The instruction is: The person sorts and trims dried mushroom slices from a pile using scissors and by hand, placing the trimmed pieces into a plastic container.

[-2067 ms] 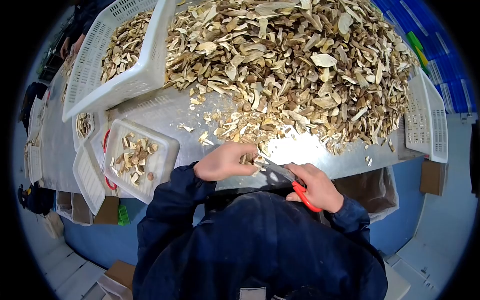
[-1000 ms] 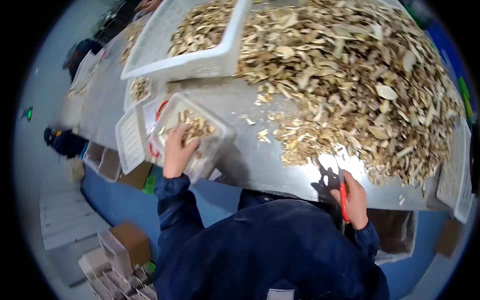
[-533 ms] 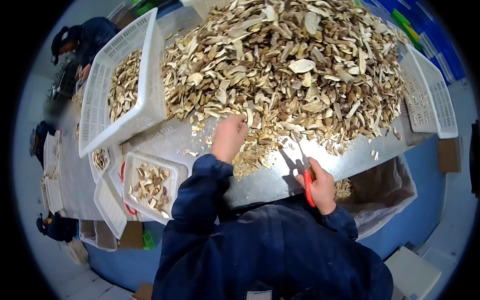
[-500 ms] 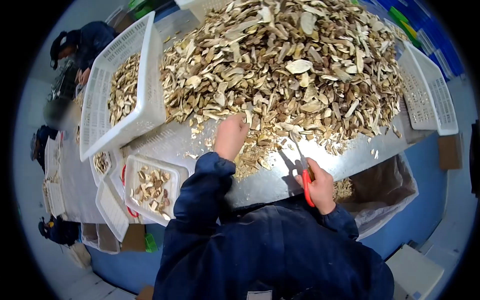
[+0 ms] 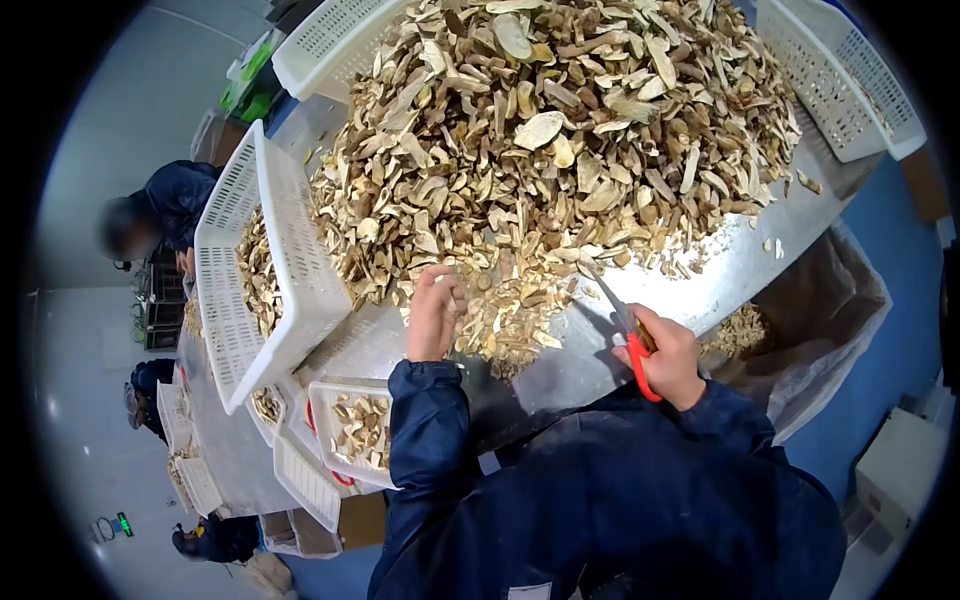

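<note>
Back from the heap a touch comes our left hand [image 5: 435,315] in the head view, fingers now curled inward; whether they pinch anything, we cannot tell. Our right hand [image 5: 677,358] wraps snugly around the scissors [image 5: 636,352], smooth red handles, slim metal blades angled toward the heap of slices [image 5: 570,120], all wrinkled, curled, cream and brown, on the shiny metal table [image 5: 560,375]. Left of it, we've got a slotted white plastic crate [image 5: 312,240].
</note>
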{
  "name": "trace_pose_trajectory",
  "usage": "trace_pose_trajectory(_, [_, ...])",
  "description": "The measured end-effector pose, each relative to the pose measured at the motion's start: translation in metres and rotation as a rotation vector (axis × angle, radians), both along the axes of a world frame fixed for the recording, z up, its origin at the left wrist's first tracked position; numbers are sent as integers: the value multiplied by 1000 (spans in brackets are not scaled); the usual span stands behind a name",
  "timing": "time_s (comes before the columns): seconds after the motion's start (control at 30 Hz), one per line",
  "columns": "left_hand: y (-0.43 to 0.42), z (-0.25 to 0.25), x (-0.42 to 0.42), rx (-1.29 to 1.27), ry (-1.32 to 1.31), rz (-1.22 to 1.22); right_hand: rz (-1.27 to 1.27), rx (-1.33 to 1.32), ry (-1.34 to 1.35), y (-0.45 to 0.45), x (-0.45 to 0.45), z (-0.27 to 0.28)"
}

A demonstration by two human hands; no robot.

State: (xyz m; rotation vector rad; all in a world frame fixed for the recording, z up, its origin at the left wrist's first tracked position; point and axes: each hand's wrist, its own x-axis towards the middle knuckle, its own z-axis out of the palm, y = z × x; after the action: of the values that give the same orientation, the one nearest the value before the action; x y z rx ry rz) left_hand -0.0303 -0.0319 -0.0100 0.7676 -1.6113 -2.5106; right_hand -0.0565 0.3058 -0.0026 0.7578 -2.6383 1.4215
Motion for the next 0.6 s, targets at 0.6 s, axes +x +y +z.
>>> trace_pose_trajectory(0.6, [54,-9,-41,-1302,-42,-130,5,-35,-11,2,-1,-2])
